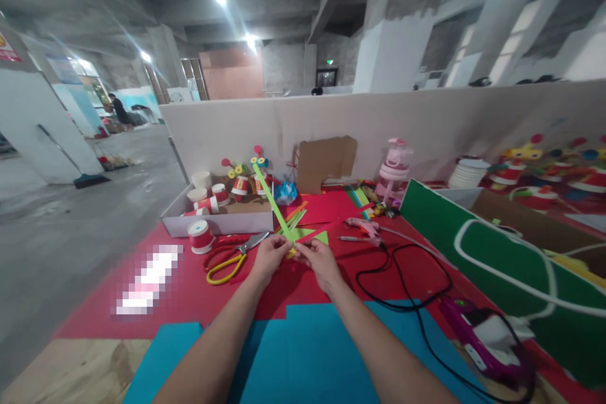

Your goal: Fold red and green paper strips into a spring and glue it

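Both hands meet over the middle of the desk (101,303), fingertips nearly touching. The left hand (271,257) is pinched, thumb against fingers, at the near end of the green strip (271,199). The right hand (320,259) is pinched likewise at the near end of the red strip (334,225). A small yellow piece (292,252) shows between the fingertips; which hand grips it, I cannot tell.

The green strip's long axis slants away from the person and to the left, its far end crossing in front of the figures (240,185) in the box (237,223). The red strip's long axis runs away and to the right, its far end just past the glue gun (363,227). Together the strips make a V, opening away from the person, its point at the fingertips.

Left of the left hand lie the scissors (227,270), handles toward the person, blades aimed away and to the right. A cup (201,237) stands near them, in front of the box. Beyond the hands lies some green paper (318,237). Blue paper (303,353) covers the near edge, under the forearms.
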`<state>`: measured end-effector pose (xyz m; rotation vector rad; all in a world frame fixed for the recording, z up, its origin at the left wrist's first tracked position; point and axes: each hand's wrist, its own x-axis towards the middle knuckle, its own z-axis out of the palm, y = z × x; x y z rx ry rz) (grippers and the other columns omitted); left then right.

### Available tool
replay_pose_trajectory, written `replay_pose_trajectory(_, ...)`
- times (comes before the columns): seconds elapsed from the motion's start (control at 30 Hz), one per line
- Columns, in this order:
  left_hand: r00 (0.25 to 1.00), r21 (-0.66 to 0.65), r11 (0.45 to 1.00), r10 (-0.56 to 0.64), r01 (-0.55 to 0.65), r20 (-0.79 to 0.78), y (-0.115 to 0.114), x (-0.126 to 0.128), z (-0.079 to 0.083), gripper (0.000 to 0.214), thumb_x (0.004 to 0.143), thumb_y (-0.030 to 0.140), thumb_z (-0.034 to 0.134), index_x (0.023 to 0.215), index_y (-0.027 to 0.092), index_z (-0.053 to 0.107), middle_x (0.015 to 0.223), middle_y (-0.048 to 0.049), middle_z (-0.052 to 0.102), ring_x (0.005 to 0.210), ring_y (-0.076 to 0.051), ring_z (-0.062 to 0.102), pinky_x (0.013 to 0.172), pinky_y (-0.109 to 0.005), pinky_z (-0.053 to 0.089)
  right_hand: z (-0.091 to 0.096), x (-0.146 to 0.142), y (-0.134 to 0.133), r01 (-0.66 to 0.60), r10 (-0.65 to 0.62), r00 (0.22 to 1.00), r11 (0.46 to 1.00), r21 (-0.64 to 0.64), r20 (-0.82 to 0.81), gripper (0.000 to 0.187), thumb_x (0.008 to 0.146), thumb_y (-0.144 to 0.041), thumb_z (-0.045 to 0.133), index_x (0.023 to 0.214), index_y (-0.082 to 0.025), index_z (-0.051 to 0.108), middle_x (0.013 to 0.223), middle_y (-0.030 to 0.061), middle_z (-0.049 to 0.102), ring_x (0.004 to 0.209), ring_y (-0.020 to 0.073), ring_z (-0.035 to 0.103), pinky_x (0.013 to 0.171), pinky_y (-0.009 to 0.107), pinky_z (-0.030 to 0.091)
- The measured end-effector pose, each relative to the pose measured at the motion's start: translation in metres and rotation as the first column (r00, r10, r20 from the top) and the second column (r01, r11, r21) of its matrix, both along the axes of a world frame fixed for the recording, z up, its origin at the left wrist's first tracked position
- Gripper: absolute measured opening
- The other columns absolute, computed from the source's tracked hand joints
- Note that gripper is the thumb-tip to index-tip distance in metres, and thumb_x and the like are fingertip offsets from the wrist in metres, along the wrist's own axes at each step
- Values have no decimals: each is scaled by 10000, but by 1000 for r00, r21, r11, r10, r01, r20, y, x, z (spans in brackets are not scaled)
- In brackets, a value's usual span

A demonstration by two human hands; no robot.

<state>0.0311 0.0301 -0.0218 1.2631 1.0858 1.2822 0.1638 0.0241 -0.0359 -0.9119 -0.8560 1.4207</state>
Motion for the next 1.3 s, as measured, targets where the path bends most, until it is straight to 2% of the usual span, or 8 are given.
replay_pose_trajectory(0.13, 996, -28, 998, -56, 58, 75, -1, 2, 0, 372, 585, 447, 763, 678, 137, 580, 540, 35, 547, 477, -71, 460, 503, -203, 357, -1, -2, 1, 36, -36, 999, 999, 0, -19, 361, 503, -393, 826, 678, -161, 612, 612, 3, 649, 592, 128, 606, 670, 292, 535)
replay_pose_trajectory(0.23, 994, -19, 999, -37, 39, 100, -2, 2, 0, 369, 578, 438, 769, 674, 133, 584, 555, 30, 557, 479, -68, 467, 509, -203, 368, -1, -2, 1, -4, 4, 1000, 999, 37, -19, 336, 526, -387, 817, 689, -155, 637, 643, 13, 662, 630, 137, 622, 703, 294, 533)
replay_pose_trajectory(0.33, 996, -1, 1000, -8, 9, 84, -1, -1, 1, 343, 592, 416, 762, 665, 129, 588, 532, 29, 550, 479, -70, 467, 515, -204, 369, 0, 1, 2, -49, 50, 998, 998, 32, -44, 343, 490, -348, 841, 688, -151, 642, 671, 15, 673, 651, 134, 631, 726, 287, 529)
replay_pose_trajectory(0.47, 997, 1, 998, -59, 59, 44, 0, -3, 1, 307, 620, 390, 743, 656, 126, 591, 520, 24, 546, 472, -69, 461, 509, -205, 349, 1, 5, 3, -59, 56, 992, 998, -21, -116, 365, 444, -362, 859, 637, -149, 634, 636, 15, 667, 631, 137, 628, 704, 293, 537)
replay_pose_trajectory(0.63, 996, -10, 997, -70, 70, 49, -1, -1, 1, 325, 589, 400, 756, 651, 128, 590, 525, 26, 540, 469, -71, 460, 498, -206, 343, 2, 5, -1, -114, 113, 979, 994, 7, -171, 363, 455, -348, 863, 694, -153, 671, 655, 13, 672, 632, 130, 624, 721, 297, 545)
replay_pose_trajectory(0.77, 998, -13, 999, -51, 52, 26, 1, -1, -2, 321, 600, 403, 745, 647, 132, 579, 522, 32, 536, 457, -66, 445, 482, -200, 332, 1, 5, -1, -127, 128, 987, 992, 11, -94, 351, 509, -368, 842, 735, -162, 669, 661, -4, 661, 608, 109, 613, 681, 263, 537)
replay_pose_trajectory(1.13, 992, 28, 997, -74, 77, -101, 12, -10, -9, 330, 587, 421, 754, 662, 114, 659, 588, -6, 612, 524, -91, 498, 516, -200, 361, 2, 4, 0, -28, 27, 999, 999, 40, 34, 395, 510, -423, 823, 757, -151, 679, 594, -13, 623, 585, 111, 570, 656, 278, 532)
replay_pose_trajectory(1.3, 992, -3, 994, -110, 111, 61, -1, -2, -3, 353, 599, 387, 763, 820, 124, 686, 647, -15, 635, 530, -91, 508, 525, -204, 382, 3, 5, 2, 67, -70, 997, 996, 67, 43, 372, 532, -440, 803, 748, -166, 676, 603, -4, 632, 599, 131, 587, 664, 286, 521)
